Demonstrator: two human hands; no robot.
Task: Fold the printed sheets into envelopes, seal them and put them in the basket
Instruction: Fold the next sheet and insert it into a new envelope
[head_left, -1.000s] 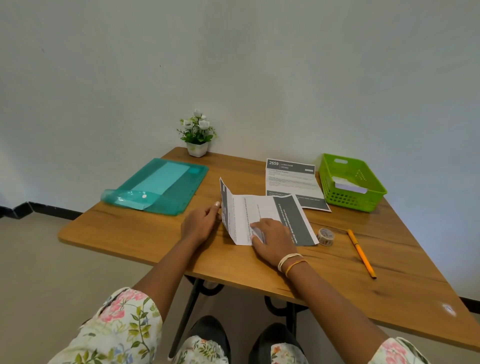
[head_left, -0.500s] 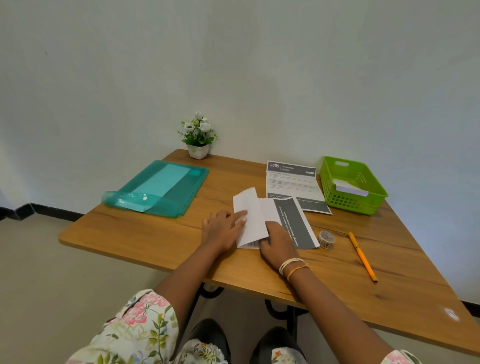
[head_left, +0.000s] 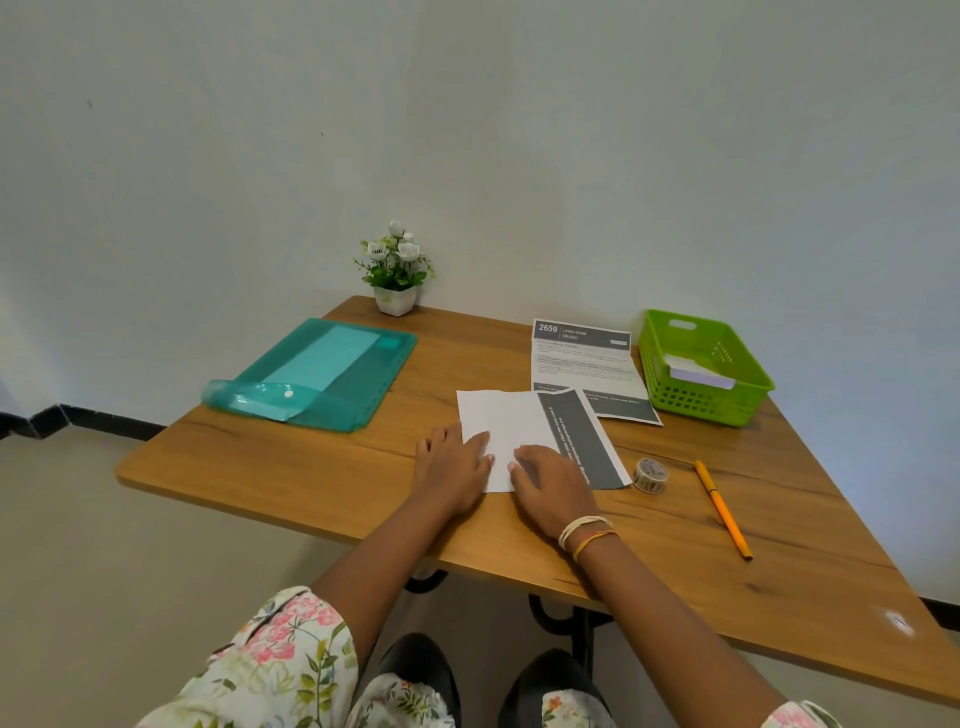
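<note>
Both hands, left hand (head_left: 453, 464) and right hand (head_left: 553, 484), pressed flat on the folded sheet (head_left: 511, 422) near the table's (head_left: 291, 467) near edge; green basket (head_left: 702, 402) far right.

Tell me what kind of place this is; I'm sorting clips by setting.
Probably a corner of a home or small office set up as a paperwork desk: a small wooden table against a plain wall, with a potted plant, a teal document folder and a green basket for finished envelopes.

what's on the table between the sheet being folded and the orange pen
In the head view, a small roll of tape sits on the table between the folded sheet and the orange pen, close to the sheet's dark corner.
</note>
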